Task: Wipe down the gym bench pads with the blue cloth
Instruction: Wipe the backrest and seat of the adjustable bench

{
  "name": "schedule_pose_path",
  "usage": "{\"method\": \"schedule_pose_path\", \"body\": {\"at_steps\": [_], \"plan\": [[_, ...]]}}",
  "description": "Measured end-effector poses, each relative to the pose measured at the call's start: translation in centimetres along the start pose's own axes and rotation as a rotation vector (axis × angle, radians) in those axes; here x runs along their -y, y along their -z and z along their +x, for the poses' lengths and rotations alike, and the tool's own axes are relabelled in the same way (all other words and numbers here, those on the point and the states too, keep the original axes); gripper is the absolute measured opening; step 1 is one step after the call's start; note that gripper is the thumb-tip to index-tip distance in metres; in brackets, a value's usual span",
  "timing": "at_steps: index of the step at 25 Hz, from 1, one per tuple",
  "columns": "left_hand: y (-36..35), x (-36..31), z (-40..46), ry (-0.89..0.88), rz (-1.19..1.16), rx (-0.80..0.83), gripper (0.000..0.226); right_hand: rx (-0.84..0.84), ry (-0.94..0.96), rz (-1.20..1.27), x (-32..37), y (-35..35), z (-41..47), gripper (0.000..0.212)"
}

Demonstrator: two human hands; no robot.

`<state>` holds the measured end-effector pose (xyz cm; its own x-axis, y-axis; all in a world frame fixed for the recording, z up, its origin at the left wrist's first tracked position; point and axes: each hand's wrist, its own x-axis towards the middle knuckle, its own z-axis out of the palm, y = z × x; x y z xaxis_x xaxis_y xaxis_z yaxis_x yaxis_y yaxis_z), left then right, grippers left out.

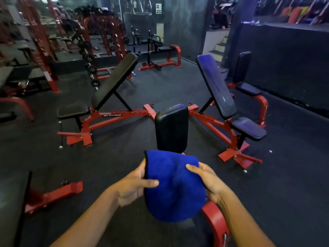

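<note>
Two hands on the blue cloth [173, 186] right now — the left hand [132, 186] has its thumb laid across the front of the fabric with the fingers curled behind the near edge, and the right hand [207, 179] grips the opposite side the same way. The cloth hangs bunched between them, held up in the air just in front of the upright black pad [171, 128] straight ahead, not touching it yet.

Looks to me like the prep step: getting the cloth sorted before the first wipe. If it were me I'd fold it flat into a neat square so there's a broad face to press with, not a wad. Then start at the top edge of that nearest pad and pull down in overlapping strokes, keeping one hand free to steady the frame.

After that there's plenty left. The incline bench on the left [114, 81] has a long back pad plus a seat pad [73, 110], and the bench on the right [216, 86] has the same pair, with its seat [248, 128] lower down. Another bench sits further back by the dark wall — hard to see much of it.

Flip to a clean face between benches; the seams along the pad edges probably hold the most grime.
</note>
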<state>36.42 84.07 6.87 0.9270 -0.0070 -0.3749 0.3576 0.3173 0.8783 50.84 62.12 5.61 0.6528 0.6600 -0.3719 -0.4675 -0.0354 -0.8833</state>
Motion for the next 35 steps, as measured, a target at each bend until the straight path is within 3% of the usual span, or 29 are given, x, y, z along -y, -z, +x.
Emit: {"method": "schedule_pose_path", "body": {"at_steps": [2, 4, 6, 8, 10, 13, 16, 19, 24, 27, 29, 32, 35], "plan": [[1.5, -1.3, 3.2, 0.05, 0.095, -0.094, 0.096, 0.065, 0.029, -0.024, 1.7, 0.8, 3.4, 0.04], [2.3, -3.3, 5.8, 0.062, 0.085, -0.234, 0.087, 0.115, 0.051, -0.109, 3.1, 1.6, 6.3, 0.058], [3.3, -4.8, 8.1, 0.025, 0.02, -0.306, 0.074, 0.074, 0.11, -0.251, 4.5, 2.2, 9.3, 0.066], [4.2, -6.5, 10.0, -0.022, -0.02, -0.337, 0.066, 0.0, 0.169, -0.316, 6.5, 1.7, 11.8, 0.061], [5.2, -8.5, 11.3, -0.09, -0.01, -0.319, 0.066, -0.074, 0.224, -0.253, 8.6, 0.7, 13.5, 0.05], [6.8, -12.5, 12.7, -0.328, 0.09, -0.317, 0.069, -0.121, 0.437, -0.141, 12.7, -1.2, 14.4, 0.038], [9.6, -15.7, 14.3, -0.476, 0.189, -0.35, 0.048, -0.11, 0.532, -0.18, 14.8, -2.6, 16.4, 0.051], [12.6, -17.5, 16.2, -0.508, 0.282, -0.312, 0.054, -0.122, 0.576, -0.248, 15.2, -3.1, 19.5, 0.056], [19.0, -19.8, 19.4, -0.445, 0.393, -0.156, 0.039, -0.297, 0.602, -0.29, 16.3, -5.8, 24.4, 0.047], [22.0, -21.6, 20.4, -0.338, 0.403, -0.009, 0.04, -0.396, 0.506, -0.27, 15.8, -7.2, 26.3, 0.035], [23.5, -21.6, 21.1, -0.236, 0.428, 0.153, 0.055, -0.541, 0.316, -0.25, 14.2, -7.9, 27.5, 0.023], [25.9, -20.2, 23.3, -0.096, 0.517, 0.38, 0.063, -0.853, -0.018, 0.183, 10.6, -8.9, 28.9, 0.025], [26.8, -18.8, 26.8, -0.025, 0.535, 0.366, 0.05, -0.898, -0.141, 0.49, 9.7, -10.2, 29.7, 0.039]]}}
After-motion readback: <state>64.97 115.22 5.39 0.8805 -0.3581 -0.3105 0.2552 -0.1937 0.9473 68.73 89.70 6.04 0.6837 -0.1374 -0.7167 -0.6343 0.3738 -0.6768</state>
